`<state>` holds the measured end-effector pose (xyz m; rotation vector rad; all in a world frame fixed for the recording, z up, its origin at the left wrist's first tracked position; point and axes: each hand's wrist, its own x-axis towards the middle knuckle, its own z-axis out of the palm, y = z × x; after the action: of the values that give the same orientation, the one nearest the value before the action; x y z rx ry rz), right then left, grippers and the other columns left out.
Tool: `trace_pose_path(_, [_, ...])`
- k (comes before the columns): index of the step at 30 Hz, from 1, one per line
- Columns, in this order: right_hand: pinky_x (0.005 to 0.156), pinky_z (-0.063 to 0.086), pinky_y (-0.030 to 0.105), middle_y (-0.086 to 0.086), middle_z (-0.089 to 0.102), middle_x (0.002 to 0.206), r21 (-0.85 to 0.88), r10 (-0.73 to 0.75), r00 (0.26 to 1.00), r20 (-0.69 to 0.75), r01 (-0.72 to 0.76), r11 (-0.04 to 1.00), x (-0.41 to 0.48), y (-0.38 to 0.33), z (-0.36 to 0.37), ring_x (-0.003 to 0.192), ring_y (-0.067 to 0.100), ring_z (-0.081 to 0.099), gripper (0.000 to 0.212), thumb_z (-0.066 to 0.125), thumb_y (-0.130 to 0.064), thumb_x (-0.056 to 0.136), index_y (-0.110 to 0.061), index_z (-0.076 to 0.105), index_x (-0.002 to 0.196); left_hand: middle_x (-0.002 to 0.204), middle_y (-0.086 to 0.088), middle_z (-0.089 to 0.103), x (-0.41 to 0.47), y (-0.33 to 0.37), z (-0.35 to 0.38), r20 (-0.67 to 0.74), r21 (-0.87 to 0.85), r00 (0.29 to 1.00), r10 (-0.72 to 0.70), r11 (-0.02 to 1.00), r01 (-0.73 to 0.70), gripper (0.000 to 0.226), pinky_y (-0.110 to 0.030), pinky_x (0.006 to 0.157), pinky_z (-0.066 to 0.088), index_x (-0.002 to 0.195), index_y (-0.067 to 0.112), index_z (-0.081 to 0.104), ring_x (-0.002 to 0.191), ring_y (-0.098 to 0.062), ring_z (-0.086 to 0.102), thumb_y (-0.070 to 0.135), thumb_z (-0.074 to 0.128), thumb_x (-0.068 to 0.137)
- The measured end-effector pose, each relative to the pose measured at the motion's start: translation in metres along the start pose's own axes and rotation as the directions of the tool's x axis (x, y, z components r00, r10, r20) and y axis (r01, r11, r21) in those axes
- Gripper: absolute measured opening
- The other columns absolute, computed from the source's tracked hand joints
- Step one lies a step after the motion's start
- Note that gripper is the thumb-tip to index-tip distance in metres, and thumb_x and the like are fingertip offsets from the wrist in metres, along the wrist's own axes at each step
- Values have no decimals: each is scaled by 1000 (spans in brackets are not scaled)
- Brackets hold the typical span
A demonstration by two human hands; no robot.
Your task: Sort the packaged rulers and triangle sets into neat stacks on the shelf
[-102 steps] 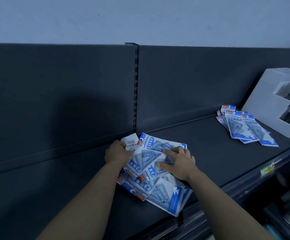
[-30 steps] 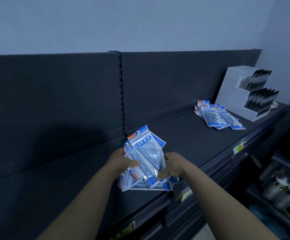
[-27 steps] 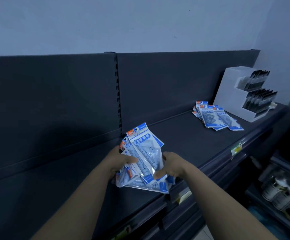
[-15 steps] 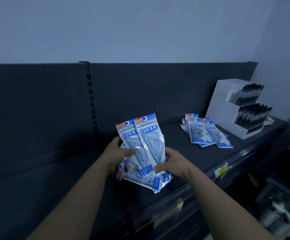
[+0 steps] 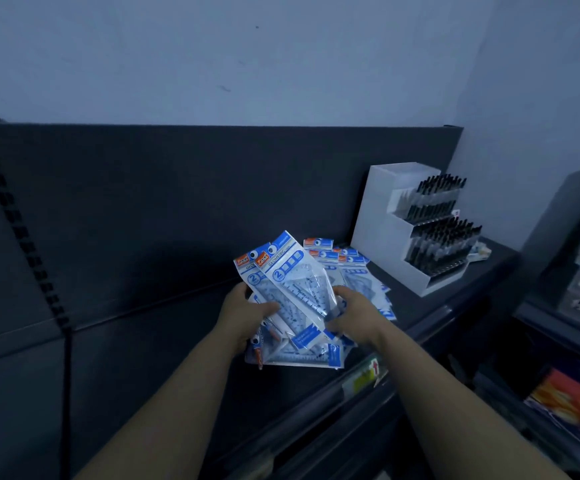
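I have the left hand (image 5: 243, 315) and right hand (image 5: 354, 315) pinching a fanned bundle of packets (image 5: 292, 292) above the shelf (image 5: 164, 348) near its front edge, where the slick lower ones, seemingly loose, could slip floorward.

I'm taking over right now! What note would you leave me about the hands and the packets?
Left hand: grips the left side of a fanned bundle of triangle-set packets.
Right hand: grips its right side.
The bundle is uneven, held over the shelf, just in front of a loose pile of packets beside the white pen display.
Done: packets gathered in hand.
Left: square the bundle, tidy the loose pile, set neat stacks down.
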<state>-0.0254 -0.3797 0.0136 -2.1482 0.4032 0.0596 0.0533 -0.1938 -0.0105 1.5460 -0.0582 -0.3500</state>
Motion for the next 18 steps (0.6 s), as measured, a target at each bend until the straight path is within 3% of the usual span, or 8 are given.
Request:
trace_pose_path(5, [79, 56, 40, 8, 62, 115, -106, 34, 994, -105, -45, 993, 43, 16, -39, 97, 29, 62, 41, 62, -11, 88, -17, 52, 128, 104, -8, 69, 49, 5, 49, 43, 10, 999, -26, 1000, 26, 36, -31, 65, 54, 111, 9, 58, 86, -20, 68, -3, 71, 80])
trace_pose_path(7, [84, 53, 41, 8, 59, 117, -171, 49, 989, -139, -73, 983, 61, 21, -54, 101, 28, 60, 38, 62, -14, 89, -13, 53, 125, 104, -10, 69, 69, 8, 66, 65, 2, 997, -43, 999, 43, 36, -32, 65, 55, 111, 8, 57, 85, -23, 69, -3, 71, 80])
trace_pose_path(10, [65, 49, 27, 8, 59, 108, -187, 89, 976, -199, -127, 974, 90, 32, -72, 83, 19, 56, 31, 63, -14, 88, -6, 56, 117, 105, -10, 67, 100, 8, 88, 64, 37, 996, -54, 998, 52, 38, -33, 67, 55, 110, 9, 55, 86, -24, 68, -1, 74, 78])
trace_pose_path(12, [57, 47, 26, 10, 58, 104, -188, 127, 959, -253, -177, 966, 106, 41, -80, 77, 20, 55, 28, 60, -11, 87, -5, 56, 114, 108, -10, 64, 117, 5, 99, 56, 88, 997, -49, 995, 44, 42, -34, 72, 55, 111, 10, 53, 88, -23, 67, 1, 75, 76])
trace_pose_path(14, [74, 52, 31, 14, 54, 119, -212, 132, 949, -285, -196, 957, 120, 52, -83, 95, 29, 59, 39, 56, -8, 87, -10, 52, 126, 112, -8, 62, 127, 2, 107, 52, 135, 999, -13, 991, 6, 44, -34, 77, 53, 113, 9, 51, 92, -20, 64, -1, 74, 76])
trace_pose_path(16, [94, 45, 33, 16, 44, 131, -264, 117, 951, -285, -196, 944, 128, 60, -83, 112, 34, 54, 50, 54, -8, 89, -14, 44, 138, 111, -5, 60, 133, 0, 111, 55, 213, 998, 44, 975, -54, 48, -28, 74, 49, 118, 10, 49, 94, -17, 59, -3, 72, 77])
trace_pose_path(18, [102, 42, 35, 15, 39, 136, -302, 100, 954, -284, -188, 934, 133, 67, -81, 118, 34, 51, 55, 56, -15, 90, -18, 38, 142, 112, -4, 59, 138, -3, 109, 60, 352, 991, 117, 927, -131, 52, -27, 78, 48, 122, 14, 48, 94, -14, 58, 1, 71, 78])
